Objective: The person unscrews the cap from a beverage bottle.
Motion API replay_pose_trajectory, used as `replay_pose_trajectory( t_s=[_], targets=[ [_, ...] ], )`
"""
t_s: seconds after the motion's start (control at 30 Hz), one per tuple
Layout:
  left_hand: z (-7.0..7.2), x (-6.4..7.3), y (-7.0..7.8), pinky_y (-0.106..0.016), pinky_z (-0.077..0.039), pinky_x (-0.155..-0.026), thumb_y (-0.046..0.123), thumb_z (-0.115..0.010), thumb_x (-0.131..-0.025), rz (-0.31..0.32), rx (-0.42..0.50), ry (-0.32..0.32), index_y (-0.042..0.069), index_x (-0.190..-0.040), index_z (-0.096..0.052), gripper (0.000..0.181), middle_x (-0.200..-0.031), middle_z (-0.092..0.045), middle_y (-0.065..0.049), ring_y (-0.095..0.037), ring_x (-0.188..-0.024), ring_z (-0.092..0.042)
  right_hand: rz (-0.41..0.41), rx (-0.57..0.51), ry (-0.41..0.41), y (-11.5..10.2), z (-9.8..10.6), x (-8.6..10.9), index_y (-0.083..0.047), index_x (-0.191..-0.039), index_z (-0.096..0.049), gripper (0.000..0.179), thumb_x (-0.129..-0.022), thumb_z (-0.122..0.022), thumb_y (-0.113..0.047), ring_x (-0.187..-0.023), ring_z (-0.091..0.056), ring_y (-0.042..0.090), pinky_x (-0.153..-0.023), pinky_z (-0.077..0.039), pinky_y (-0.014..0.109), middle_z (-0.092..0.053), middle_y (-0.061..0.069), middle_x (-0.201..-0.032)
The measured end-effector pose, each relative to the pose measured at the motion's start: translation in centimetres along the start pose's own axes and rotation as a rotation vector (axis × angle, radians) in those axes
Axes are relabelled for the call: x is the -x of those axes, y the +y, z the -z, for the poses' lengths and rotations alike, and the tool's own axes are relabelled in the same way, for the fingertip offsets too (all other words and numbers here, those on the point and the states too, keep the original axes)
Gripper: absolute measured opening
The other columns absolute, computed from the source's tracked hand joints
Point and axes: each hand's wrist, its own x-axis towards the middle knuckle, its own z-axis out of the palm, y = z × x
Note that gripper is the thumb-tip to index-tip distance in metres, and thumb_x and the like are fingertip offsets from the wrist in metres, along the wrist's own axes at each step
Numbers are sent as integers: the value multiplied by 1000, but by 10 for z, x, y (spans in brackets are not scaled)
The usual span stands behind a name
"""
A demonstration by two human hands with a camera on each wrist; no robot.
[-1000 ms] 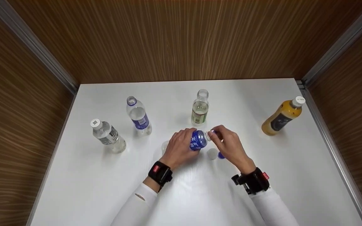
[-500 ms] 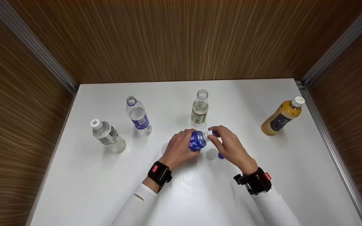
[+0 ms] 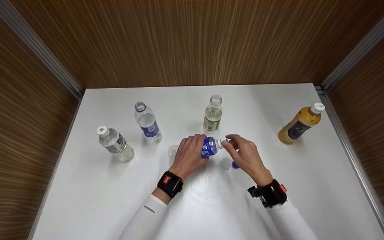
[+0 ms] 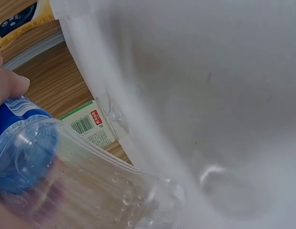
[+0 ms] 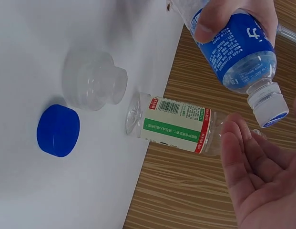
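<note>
My left hand (image 3: 189, 154) grips a clear plastic bottle (image 5: 245, 52) by its blue label, tilted with its neck toward my right hand. A white cap (image 5: 270, 109) with a blue printed top sits on the neck. My right hand (image 5: 262, 176) is beside this cap, its fingers loosely bent, with a gap between fingertips and cap in the right wrist view. Below on the white table lie a blue cap (image 5: 58, 130) and a translucent stepped plastic piece (image 5: 95, 78). The bottle's clear lower part (image 4: 114, 191) shows water drops in the left wrist view.
Behind the hands stands an uncapped bottle with a green label (image 3: 212, 115). To the left are an uncapped purple-labelled bottle (image 3: 148, 125) and a white-capped bottle (image 3: 116, 145). An orange drink bottle (image 3: 298, 125) stands at right. Wood-grain panels (image 3: 192, 43) enclose the table.
The left hand and bottle have shifted slightly left and away. The right fingers, earlier on the cap, have loosened from it. The standing bottles have not moved.
</note>
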Motion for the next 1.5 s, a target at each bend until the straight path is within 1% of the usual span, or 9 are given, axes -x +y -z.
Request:
replay_pose_trajectory(
  t_s=[0.17,0.33,0.63,0.83,1.07,1.2,1.33,1.43,1.5],
  targets=[
    [0,-1,0,-40,-53,-90,34,-92,-71,-18,-23,1,6,-132,-58,75,-119,-66,-9,-26,-105,-64,18,-6,15,-1,0,0,1,-114,-71,30,-101,-70,-26,-68,-62,9,-60,-53,30,-72,0,-83],
    [1,0,0,-40,-52,-90,35,-92,-71,-18,-4,-24,6,-133,-58,76,-121,-66,-9,-25,-106,-64,35,-49,-1,-1,0,0,1,-114,-70,28,-100,-72,-23,-75,-66,12,-66,-58,42,-72,2,-88],
    [1,1,-1,-39,-52,-91,34,-90,-75,-19,64,-35,6,-133,-57,72,-120,-66,-9,-25,-106,-64,152,-44,-33,2,7,2,0,-121,-69,29,-98,-74,-18,-88,-68,14,-74,-58,34,-71,4,-100],
    [3,0,0,-40,-52,-94,35,-89,-77,8,141,-86,6,-135,-55,73,-122,-66,-9,-25,-108,-64,221,-80,-55,3,12,2,-3,-124,-68,30,-96,-75,-13,-95,-67,15,-81,-59,44,-69,3,-106],
    [4,0,0,-41,-51,-96,33,-87,-80,45,210,-138,6,-137,-54,72,-121,-65,-8,-24,-108,-62,276,-111,-93,4,12,1,-2,-126,-65,33,-94,-74,-2,-104,-67,17,-88,-58,36,-67,5,-117],
    [3,0,0,-41,-51,-96,34,-89,-79,41,193,-132,6,-136,-54,73,-121,-65,-9,-25,-109,-63,218,-126,-99,4,10,2,0,-133,-62,43,-94,-77,-8,-106,-69,21,-91,-58,39,-68,9,-119],
    [1,0,0,-41,-51,-94,34,-91,-76,21,96,-86,6,-135,-55,75,-122,-65,-10,-26,-109,-63,56,-120,-84,3,8,3,2,-139,-58,52,-97,-75,-24,-105,-71,24,-91,-59,41,-71,13,-116],
    [2,0,1,-42,-51,-94,34,-93,-72,8,25,-47,6,-135,-56,78,-122,-65,-10,-27,-109,-63,-52,-93,-50,2,6,3,3,-131,-65,45,-101,-70,-30,-96,-74,23,-85,-61,41,-75,11,-106],
    [2,0,2,-42,-51,-94,34,-94,-70,3,5,-35,6,-135,-56,80,-122,-65,-10,-27,-109,-63,-90,-73,-30,1,5,2,3,-123,-69,40,-102,-67,-31,-88,-74,21,-80,-61,42,-77,9,-99]
  ],
)
